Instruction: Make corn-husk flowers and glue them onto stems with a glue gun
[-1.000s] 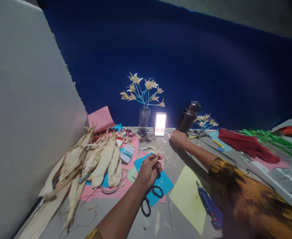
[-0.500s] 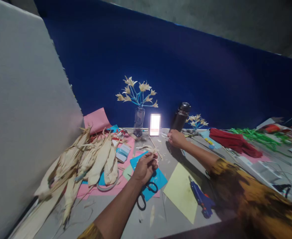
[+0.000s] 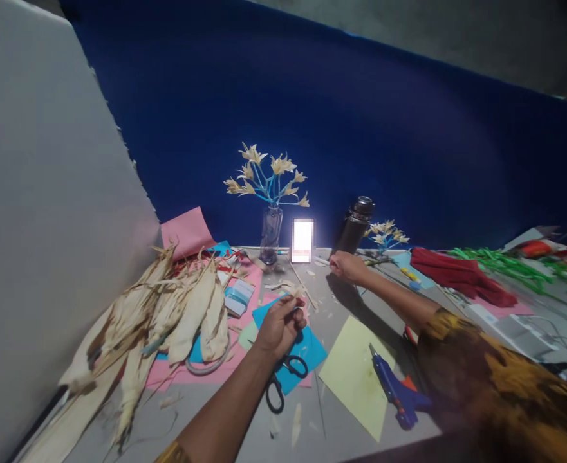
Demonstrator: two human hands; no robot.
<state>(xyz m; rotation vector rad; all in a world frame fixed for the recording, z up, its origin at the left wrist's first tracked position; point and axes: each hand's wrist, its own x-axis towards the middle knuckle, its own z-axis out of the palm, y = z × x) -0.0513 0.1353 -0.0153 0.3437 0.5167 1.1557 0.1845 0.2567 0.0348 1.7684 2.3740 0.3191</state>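
Observation:
My left hand is raised over the blue paper, its fingers curled in a pinch on a small pale piece of husk. Below it lie scissors with black handles. My right hand reaches out beside the dark flask, fingers closed; what they hold, if anything, is too small to make out. A glass vase with pale husk flowers on blue stems stands behind my left hand. A blue glue gun rests by the yellow paper.
Dried corn husks are heaped at the left on pink paper. A bright blurred screen stands beside the vase. Smaller flowers, red cloth, green strips and a white power strip lie to the right.
My right hand has shifted slightly to the right, near the flask. My left hand has hardly moved and keeps its pinch. The view has shifted a little.

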